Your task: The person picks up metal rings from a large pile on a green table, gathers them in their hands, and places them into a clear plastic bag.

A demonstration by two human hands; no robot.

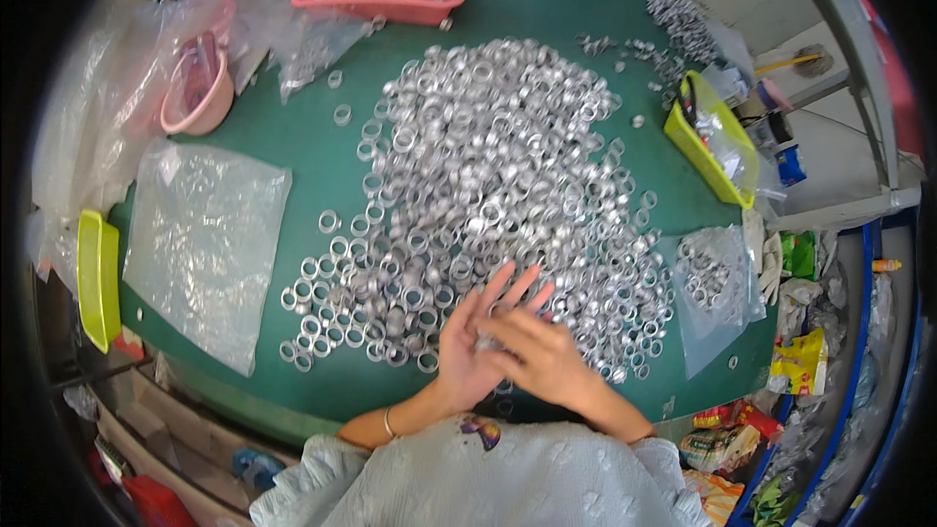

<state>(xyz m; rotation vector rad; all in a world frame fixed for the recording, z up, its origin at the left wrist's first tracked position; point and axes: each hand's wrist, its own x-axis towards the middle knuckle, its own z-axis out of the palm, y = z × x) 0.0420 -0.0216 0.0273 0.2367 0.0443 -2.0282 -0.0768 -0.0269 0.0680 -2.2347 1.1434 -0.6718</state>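
1. We see a broad pile of silvery metal rings (498, 166) across the middle of the green tabletop (303, 146), its near edge just beyond and beneath our hands.
2. Our left hand (464, 359) is spread, palm up, fingers pointing far; our right hand (547, 353) crosses over its palm, fingers loosely stretched and blurred. We cannot tell whether a ring sits between them.
3. We judge each ring light, stiff and hard to break, though its smooth, shiny wall may slip or roll.
4. We would pinch one across its outer wall, or hook a fingertip through the hole; the loosely scattered ones at the pile's left edge look easiest to pick singly.
5. The flat clear plastic bag (205, 254) on the left looks soft, limp and slick; we would grip its edge.
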